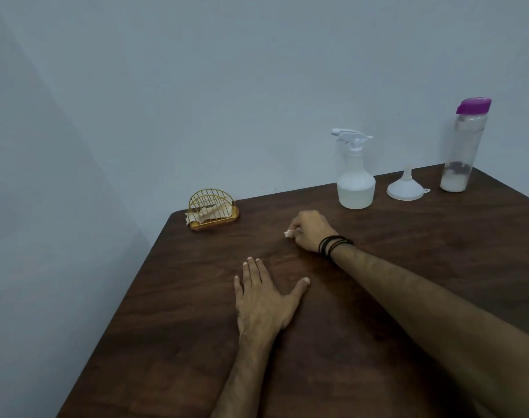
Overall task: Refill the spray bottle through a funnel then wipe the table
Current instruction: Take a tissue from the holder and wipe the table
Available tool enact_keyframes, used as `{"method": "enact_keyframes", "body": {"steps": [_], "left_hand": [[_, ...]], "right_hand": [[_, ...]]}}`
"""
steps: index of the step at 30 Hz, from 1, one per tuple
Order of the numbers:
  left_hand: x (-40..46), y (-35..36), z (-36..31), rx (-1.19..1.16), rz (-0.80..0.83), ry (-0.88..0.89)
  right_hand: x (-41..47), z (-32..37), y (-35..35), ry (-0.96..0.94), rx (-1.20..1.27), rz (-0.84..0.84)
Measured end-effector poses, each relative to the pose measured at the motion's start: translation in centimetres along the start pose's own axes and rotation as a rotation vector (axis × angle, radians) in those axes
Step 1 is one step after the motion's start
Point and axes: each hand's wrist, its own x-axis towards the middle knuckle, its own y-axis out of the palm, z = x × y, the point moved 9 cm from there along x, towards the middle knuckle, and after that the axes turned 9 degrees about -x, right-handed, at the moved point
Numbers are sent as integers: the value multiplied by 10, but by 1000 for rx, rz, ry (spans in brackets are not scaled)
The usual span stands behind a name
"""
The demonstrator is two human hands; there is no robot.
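Curled tight, the right hand (310, 230) keeps its grip on a small white wad of tissue (288, 233), of which only a corner shows past the thumb and fingers, pressed down on the dark wooden counter (408, 297) roughly midway across its width. Black cords (334, 245) circle that wrist. Nearer the body, the left hand (264, 297) lies flat on the wood, fingers straight and together, thumb spread out to the right, holding nothing; a strip of bare wood separates the two hands. Along the far edge, against the pale wall (257, 86), the spray bottle (355, 173) stands upright with its white trigger head on and clear liquid filling its lower part. Just to its right the white funnel (406, 187) sits upside down, wide mouth on the wood, spout pointing up. Further right, close to the far right corner, a tall clear bottle (465, 146) with a purple cap stands with a little whitish liquid at its bottom. At the far left corner a yellow wire napkin holder (212, 209) rests near the rounded edge, with pale napkins inside. Between the holder and the spray bottle the far edge is open, and wide bare stretches of wood run on both sides of the arms, reaching the left edge and the right side of the view.
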Motion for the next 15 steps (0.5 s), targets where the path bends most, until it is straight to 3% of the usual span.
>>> {"method": "enact_keyframes", "body": {"steps": [3,8,15], "left_hand": [[2,0,1,4,8,-3],[4,1,3,25,15,1],[3,2,3,13,32,3]], "right_hand": [[0,-3,-1,14,-20,-29],[-29,17,11,-149,-41,-32],[-32,-86,-38,129,-85,-97]]}}
